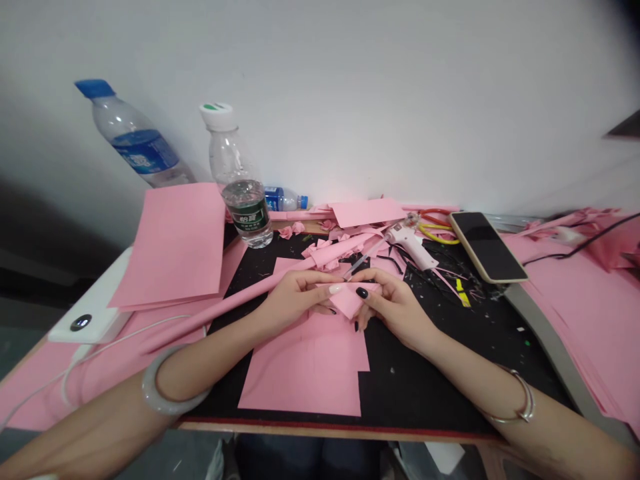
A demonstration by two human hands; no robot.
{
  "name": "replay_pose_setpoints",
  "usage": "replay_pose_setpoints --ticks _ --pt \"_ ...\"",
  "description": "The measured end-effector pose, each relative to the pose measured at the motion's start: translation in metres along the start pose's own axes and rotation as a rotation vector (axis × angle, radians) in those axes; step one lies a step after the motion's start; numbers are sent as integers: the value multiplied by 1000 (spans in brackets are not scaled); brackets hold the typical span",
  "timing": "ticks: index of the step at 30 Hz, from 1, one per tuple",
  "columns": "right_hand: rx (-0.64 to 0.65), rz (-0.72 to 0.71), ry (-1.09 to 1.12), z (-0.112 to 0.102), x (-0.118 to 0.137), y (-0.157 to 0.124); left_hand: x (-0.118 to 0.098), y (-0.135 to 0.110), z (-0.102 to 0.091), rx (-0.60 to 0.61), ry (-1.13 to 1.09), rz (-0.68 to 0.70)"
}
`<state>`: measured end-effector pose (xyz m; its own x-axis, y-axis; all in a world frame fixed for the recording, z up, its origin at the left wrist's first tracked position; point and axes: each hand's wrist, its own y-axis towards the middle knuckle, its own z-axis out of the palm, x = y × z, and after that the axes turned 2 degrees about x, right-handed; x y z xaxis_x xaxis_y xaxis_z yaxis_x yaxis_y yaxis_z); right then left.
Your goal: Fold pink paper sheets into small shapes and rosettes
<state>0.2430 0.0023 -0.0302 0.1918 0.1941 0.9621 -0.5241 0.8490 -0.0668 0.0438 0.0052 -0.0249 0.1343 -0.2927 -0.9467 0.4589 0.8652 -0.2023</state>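
Between my two hands is a small folded piece of pink paper (349,301), held just above the table. My left hand (299,293) pinches its left side, thumb on top and fingers behind. At the right side my right hand (393,303) grips it the same way, its dark-nailed thumb pressing on the fold. Flat pink sheets (310,373) lie beneath on the black mat (425,393). A long rolled pink paper tube (235,293) runs slantwise behind my left forearm. Behind my hands a white glue gun (413,245) lies among paper scraps.
A white-capped bottle (245,207) stands at the back left; a blue-capped bottle (143,147) leans behind it. A white power bank (93,313) with a cable and stacked pink paper (175,247) lie left. At right are a phone (487,247), scissors (437,230) and more pink sheets (585,320).
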Motion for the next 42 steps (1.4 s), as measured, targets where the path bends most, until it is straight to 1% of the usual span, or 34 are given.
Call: replay_pose_setpoints --ticks 3,6,10,13,16,18,21,24,27,30,32,34,37,42 --pt "-7 -17 -43 0 1 1 1 0 0 -13 -7 11" --pt "-20 -31 -104 0 1 1 2 0 -1 -1 -56 18" --pt "-74 -58 -233 1 0 0 2 1 -2 14 -79 24" --pt "-119 -127 -412 1 -2 -2 3 -1 -1 45 10 31" --pt "-163 -242 -722 -1 -3 -6 2 -2 2 85 145 1" --pt "-167 -308 -895 -1 -2 -8 0 -3 4 105 182 -38" --pt "-143 -354 -1001 -1 0 -9 -2 -5 7 118 212 -67" --pt "-139 -342 -1020 0 2 -9 -2 -6 6 127 224 -55" --pt "-148 -284 -1010 1 2 -9 0 -6 3 151 208 -4" --pt "-131 -218 -912 0 1 -8 2 -3 2 109 237 42" --pt "-117 -187 -773 0 1 -7 2 -2 3 71 222 36" --pt "-136 -174 -621 1 2 -5 0 -1 3 56 165 18" --pt "-161 -144 -430 0 4 -1 -2 0 2 47 79 13" --pt "-118 -81 -90 -2 3 0 2 0 -3 62 -67 48"
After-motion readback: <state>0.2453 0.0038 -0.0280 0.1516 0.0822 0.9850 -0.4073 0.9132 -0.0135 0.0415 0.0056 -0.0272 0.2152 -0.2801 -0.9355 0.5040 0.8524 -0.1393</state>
